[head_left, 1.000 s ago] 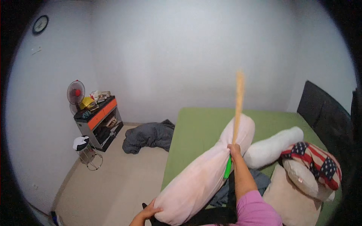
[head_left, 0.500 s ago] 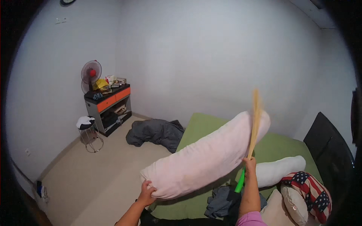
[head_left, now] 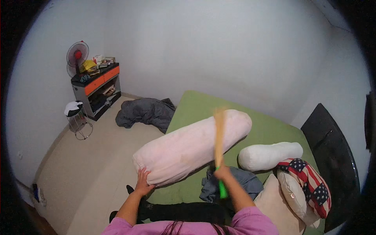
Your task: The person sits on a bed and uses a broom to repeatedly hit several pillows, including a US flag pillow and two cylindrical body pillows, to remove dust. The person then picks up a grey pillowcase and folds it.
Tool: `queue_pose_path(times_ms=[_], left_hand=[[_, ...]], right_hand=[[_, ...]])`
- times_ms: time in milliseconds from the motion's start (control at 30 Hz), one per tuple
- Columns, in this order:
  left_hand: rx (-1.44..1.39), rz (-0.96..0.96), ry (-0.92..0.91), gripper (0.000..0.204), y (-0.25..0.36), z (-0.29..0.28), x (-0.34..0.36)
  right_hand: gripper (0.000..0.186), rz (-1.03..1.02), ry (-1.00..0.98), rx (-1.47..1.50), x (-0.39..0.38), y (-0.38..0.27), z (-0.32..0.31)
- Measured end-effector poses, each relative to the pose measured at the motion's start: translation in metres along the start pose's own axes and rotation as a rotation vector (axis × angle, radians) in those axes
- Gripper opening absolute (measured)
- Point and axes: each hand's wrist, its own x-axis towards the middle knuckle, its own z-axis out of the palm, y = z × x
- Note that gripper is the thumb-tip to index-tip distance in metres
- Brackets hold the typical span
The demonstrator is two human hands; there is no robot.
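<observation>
A long pink bolster [head_left: 180, 152] lies diagonally across the green bed [head_left: 196, 105]. My left hand [head_left: 144, 181] grips its near left end, fingers pressed into the fabric. Closed round a broom of thin straw-coloured sticks [head_left: 219, 133] with a green handle [head_left: 223, 190] is my right hand [head_left: 222, 171]; the blurred bristles are over the bolster's right part, and I cannot tell if they touch it. Beside my right hand is a rumpled grey cloth [head_left: 246, 183].
A white bolster [head_left: 268, 154], a flag-patterned pillow [head_left: 315, 186] and pale pillows [head_left: 280, 205] lie by the dark headboard [head_left: 329, 149]. A grey bundle [head_left: 143, 113] lies on the floor; a stool [head_left: 76, 121] and a shelf unit [head_left: 96, 84] with a fan [head_left: 77, 58] stand left.
The pink bolster has moved down and left and lies flatter on the bed. The broom has swung down and left, its bristles blurred. My view has tilted further downward.
</observation>
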Motion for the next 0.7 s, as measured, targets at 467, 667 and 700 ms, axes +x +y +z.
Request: queue_pose_path(times_ms=[467,667,700], left_hand=[[0.012,0.002,0.095,0.063,0.013,0.006,-0.016],[0.059,0.094,0.124,0.055,0.012,-0.002,-0.044],[0.052,0.102,0.128,0.053,0.014,0.0,-0.045]], right_hand=[[0.067,0.01,0.302,0.348,-0.003,-0.035,-0.116],[0.077,-0.528,-0.573,-0.238,-0.128,-0.118,-0.056],[0.079,-0.628,-0.67,-0.148,-0.141,-0.119,-0.066]])
